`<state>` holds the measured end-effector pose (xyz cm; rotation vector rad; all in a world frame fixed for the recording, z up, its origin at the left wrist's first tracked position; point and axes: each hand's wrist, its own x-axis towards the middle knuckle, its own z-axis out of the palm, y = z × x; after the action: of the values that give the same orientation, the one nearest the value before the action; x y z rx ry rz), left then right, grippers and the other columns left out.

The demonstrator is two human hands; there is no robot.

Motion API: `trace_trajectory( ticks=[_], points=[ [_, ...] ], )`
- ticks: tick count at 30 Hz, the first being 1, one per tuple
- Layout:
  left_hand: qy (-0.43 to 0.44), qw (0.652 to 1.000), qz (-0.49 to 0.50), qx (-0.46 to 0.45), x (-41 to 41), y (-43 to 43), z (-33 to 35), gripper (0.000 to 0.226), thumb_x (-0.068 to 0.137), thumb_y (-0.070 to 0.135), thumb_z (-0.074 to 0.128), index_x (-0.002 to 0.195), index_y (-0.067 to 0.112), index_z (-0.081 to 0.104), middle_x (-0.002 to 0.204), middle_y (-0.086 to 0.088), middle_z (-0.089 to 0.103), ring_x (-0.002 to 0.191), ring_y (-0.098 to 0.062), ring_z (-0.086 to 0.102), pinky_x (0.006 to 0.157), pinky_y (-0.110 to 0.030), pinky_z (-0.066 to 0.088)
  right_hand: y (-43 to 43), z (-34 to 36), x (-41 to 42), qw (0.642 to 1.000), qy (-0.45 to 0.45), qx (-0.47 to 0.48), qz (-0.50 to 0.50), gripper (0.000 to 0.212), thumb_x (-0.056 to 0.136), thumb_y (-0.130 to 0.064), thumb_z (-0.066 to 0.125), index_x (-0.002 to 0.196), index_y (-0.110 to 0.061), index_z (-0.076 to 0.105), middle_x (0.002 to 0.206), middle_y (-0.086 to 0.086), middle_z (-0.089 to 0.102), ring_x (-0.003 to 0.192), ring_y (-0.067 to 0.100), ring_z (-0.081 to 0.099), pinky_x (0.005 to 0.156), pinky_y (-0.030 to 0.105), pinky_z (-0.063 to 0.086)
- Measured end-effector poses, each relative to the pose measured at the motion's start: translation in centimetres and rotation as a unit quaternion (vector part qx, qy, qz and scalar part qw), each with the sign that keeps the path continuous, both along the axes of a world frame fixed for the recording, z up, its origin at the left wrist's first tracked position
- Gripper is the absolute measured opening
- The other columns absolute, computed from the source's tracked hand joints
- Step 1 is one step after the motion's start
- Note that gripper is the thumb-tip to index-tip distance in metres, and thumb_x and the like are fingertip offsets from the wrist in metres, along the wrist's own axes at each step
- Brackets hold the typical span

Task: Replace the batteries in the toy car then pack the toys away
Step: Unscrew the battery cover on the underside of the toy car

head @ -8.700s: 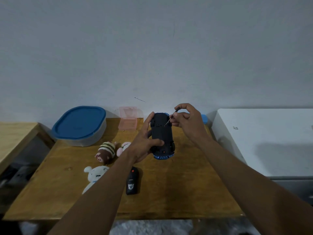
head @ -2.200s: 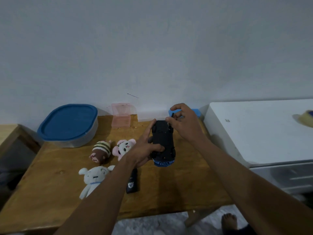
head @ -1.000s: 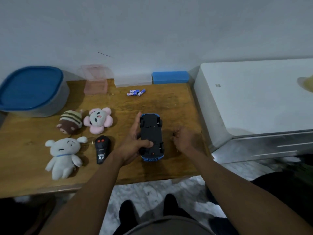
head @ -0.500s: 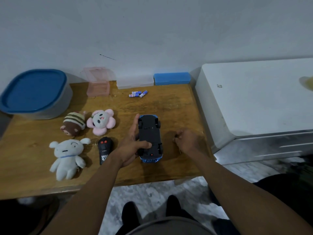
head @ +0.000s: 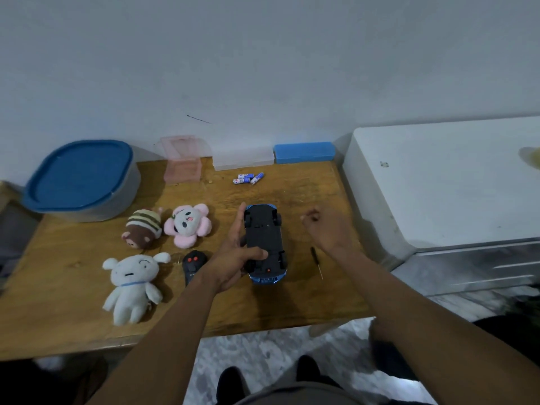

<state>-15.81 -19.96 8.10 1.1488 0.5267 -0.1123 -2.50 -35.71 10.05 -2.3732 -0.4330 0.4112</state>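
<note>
Car (head: 264, 242), belly-up near the table's (head: 58, 273) front edge, looks light, rigid plastic, best clasped across its sides as the left hand (head: 233, 255) does; right hand (head: 324, 229) hovers loosely curled, empty.

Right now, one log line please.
left hand: holds car upside down | right hand: empty | screwdriver: on table | batteries: loose

Left hand (head: 233, 255) curls in a firm grip, thumb across; right hand (head: 327, 229) hovers, fingers loosely curled.
</note>
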Motion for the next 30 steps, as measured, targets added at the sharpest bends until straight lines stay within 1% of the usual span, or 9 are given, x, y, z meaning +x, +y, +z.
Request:
trace_trajectory(
  ticks=[2,4,6,9,13,18,22,26,30],
  points=[
    [-0.008,1.0,0.003,0.0,0.4,0.5,0.5,0.111,0.079,-0.024,0.055,0.145,0.056,0.016,0.133,-0.012,0.059,0.116,-0.035,0.06,0.09,-0.051,0.052,1.4,2.4,-0.3,0.997,-0.035,0.031,0.055,0.017,0.095,-0.024,0.057,0.108,-0.018,0.066,0.105,-0.007,0.063,0.092,0.004,0.052,0.076,0.016,0.037],
    [-0.018,1.0,0.006,0.006,0.8,1.1,1.0,0.111,0.079,-0.024,0.055,0.145,0.056,0.016,0.135,-0.015,0.057,0.116,-0.037,0.059,0.09,-0.051,0.052,3.1,4.1,-0.8,0.99,-0.062,0.036,0.118,0.019,0.094,-0.024,0.059,0.109,-0.019,0.068,0.109,-0.004,0.067,0.093,0.004,0.054,0.077,0.015,0.038],
    [-0.033,0.999,0.007,0.013,1.2,1.8,1.6,0.111,0.079,-0.025,0.054,0.146,0.055,0.016,0.136,-0.016,0.055,0.115,-0.035,0.06,0.086,-0.046,0.054,4.8,4.9,-1.3,0.98,-0.086,0.009,0.18,0.023,0.092,-0.025,0.061,0.114,-0.019,0.068,0.112,0.0,0.067,0.09,0.006,0.054,0.073,0.014,0.039],
    [-0.052,0.999,0.007,0.014,1.5,2.8,2.4,0.109,0.08,-0.026,0.05,0.147,0.052,0.016,0.137,-0.014,0.054,0.106,-0.027,0.063,0.076,-0.037,0.057,6.7,5.4,-1.7,0.962,-0.111,-0.048,0.244,0.033,0.092,-0.027,0.061,0.125,-0.021,0.064,0.121,0.006,0.061,0.099,0.017,0.059,0.082,0.023,0.043],
    [-0.064,0.998,-0.012,0.001,1.3,4.0,3.3,0.108,0.081,-0.027,0.049,0.147,0.052,0.016,0.134,-0.013,0.055,0.105,-0.028,0.065,0.076,-0.038,0.058,7.8,5.7,-1.6,0.962,-0.111,-0.066,0.242,0.037,0.091,-0.027,0.063,0.128,-0.022,0.062,0.122,0.009,0.056,0.107,0.024,0.057,0.09,0.028,0.042],
    [-0.072,0.996,-0.054,-0.017,1.0,5.3,3.6,0.114,0.079,-0.028,0.05,0.146,0.056,0.011,0.137,-0.005,0.048,0.115,-0.032,0.059,0.078,-0.04,0.057,8.7,6.3,-1.3,0.957,-0.12,-0.074,0.252,0.034,0.091,-0.028,0.063,0.125,-0.024,0.064,0.114,0.007,0.053,0.104,0.021,0.051,0.082,0.023,0.033],
    [-0.077,0.994,-0.073,-0.017,1.1,6.1,3.6,0.115,0.079,-0.028,0.054,0.146,0.055,0.012,0.139,-0.002,0.047,0.122,-0.033,0.055,0.087,-0.045,0.054,9.1,6.6,-1.5,0.965,-0.086,-0.052,0.241,0.032,0.085,-0.03,0.07,0.117,-0.024,0.067,0.112,0.001,0.051,0.095,0.013,0.049,0.08,0.024,0.038],
    [-0.087,0.993,-0.079,-0.025,1.1,6.3,3.7,0.115,0.079,-0.028,0.054,0.147,0.054,0.009,0.136,0.0,0.049,0.122,-0.033,0.055,0.086,-0.045,0.054,9.3,7.1,-1.8,0.971,-0.05,-0.02,0.231,0.023,0.082,-0.023,0.074,0.104,-0.021,0.065,0.103,-0.004,0.051,0.091,0.011,0.051,0.069,0.019,0.04],
    [-0.097,0.991,-0.087,-0.023,1.2,6.3,3.3,0.116,0.078,-0.027,0.055,0.146,0.056,0.01,0.142,-0.006,0.045,0.123,-0.036,0.054,0.088,-0.047,0.053,9.3,7.0,-1.9,0.976,-0.037,0.004,0.213,0.02,0.081,-0.019,0.074,0.092,-0.025,0.058,0.105,-0.004,0.053,0.087,0.009,0.052,0.067,0.017,0.04]
  ],
)
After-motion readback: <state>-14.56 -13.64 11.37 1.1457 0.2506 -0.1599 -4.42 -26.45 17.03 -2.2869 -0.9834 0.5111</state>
